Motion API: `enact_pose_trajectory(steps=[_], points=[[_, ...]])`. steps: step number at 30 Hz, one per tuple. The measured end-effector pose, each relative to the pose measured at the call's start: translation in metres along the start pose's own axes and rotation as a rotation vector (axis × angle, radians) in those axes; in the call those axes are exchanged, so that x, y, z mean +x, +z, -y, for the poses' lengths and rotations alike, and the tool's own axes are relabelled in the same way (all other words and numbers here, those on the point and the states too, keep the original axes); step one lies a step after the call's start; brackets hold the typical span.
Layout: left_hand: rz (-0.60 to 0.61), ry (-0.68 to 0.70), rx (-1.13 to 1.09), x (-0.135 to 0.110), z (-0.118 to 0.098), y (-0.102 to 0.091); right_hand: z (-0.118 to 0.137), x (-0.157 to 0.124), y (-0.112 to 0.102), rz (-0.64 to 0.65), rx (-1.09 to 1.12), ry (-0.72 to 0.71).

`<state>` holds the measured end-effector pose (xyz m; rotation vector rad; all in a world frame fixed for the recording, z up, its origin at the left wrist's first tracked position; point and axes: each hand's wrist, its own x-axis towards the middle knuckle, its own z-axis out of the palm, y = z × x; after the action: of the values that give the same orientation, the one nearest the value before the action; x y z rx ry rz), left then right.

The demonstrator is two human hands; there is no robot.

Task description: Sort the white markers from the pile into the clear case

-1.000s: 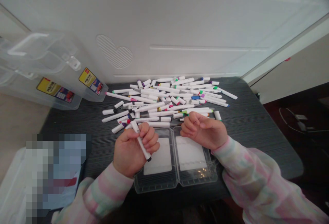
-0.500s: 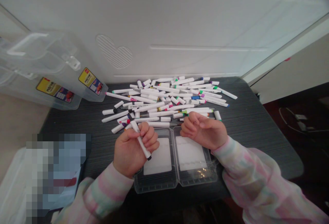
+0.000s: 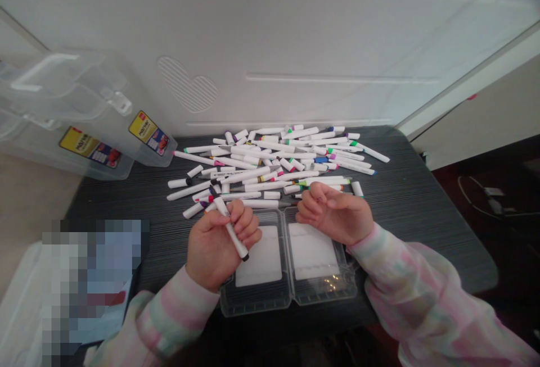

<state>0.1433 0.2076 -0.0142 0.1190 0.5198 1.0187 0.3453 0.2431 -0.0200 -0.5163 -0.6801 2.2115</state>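
Observation:
Palm up over the left half of an open clear plastic case, my left hand grips a white marker. The marker lies slanted between thumb and curled fingers; its dark tip end points away from me and its black end points toward me. My right hand hovers above the case's far right corner, fingers curled in and thumb folded over toward them. I see nothing in it. Just beyond both hands spreads a loose pile of white markers, many uncapped, with loose caps among them.
Two clear plastic boxes with yellow marker labels stand at the back left of the dark table. A white panel rises behind the pile. A blurred-out bluish item lies at the left front. Cables show beyond the right edge.

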Motion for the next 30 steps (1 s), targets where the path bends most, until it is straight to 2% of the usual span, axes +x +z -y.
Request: enact_pose_trajectory(steps=[22,30], points=[[-0.025,0.002,0.011,0.0010,-0.0005,0.0003,-0.0023,-0.0012,-0.0005,0.021,-0.039,-0.010],[-0.018,0.007,0.016,0.0012,-0.0003,0.0001,-0.0042,-0.0002,-0.0009,-0.026,-0.140,-0.056]])
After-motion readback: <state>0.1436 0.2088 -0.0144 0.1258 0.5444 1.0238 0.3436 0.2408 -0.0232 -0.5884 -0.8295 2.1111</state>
